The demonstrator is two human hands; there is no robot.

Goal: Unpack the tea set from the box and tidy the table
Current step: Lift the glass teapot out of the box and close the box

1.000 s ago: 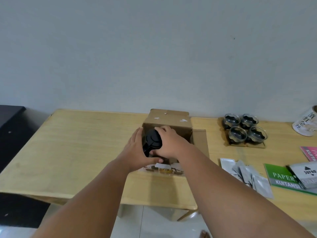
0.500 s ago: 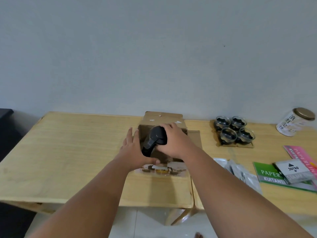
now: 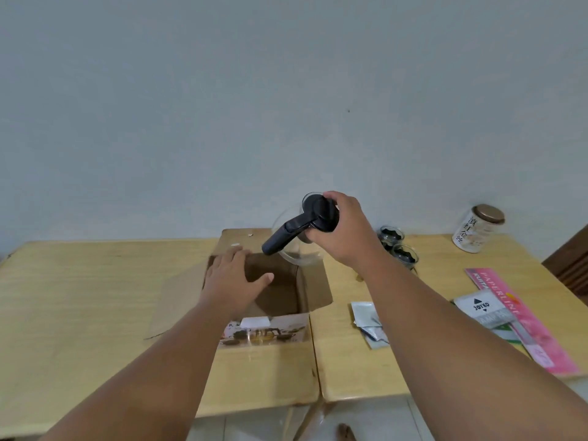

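Note:
A glass teapot [image 3: 294, 232] with a black lid and black handle hangs in the air above the far edge of the open cardboard box [image 3: 280, 331]. My right hand [image 3: 342, 230] is closed over its lid and neck. My left hand [image 3: 234, 276] rests flat, fingers spread, on the box's left rim. The inside of the box looks dark and bare where it shows. Behind my right arm, small glass cups [image 3: 399, 246] with black inserts stand on the table, partly hidden.
Two pale wooden tables [image 3: 79, 297] meet at a seam right of the box. On the right lie silver sachets [image 3: 366, 319], a pink and green paper pad [image 3: 521, 316] and a pouch marked JOYKO [image 3: 482, 308]. A glass jar [image 3: 480, 227] stands by the wall.
My right hand has lifted the teapot up out of the box. My left hand has shifted onto the box's left rim, and a left flap now lies open.

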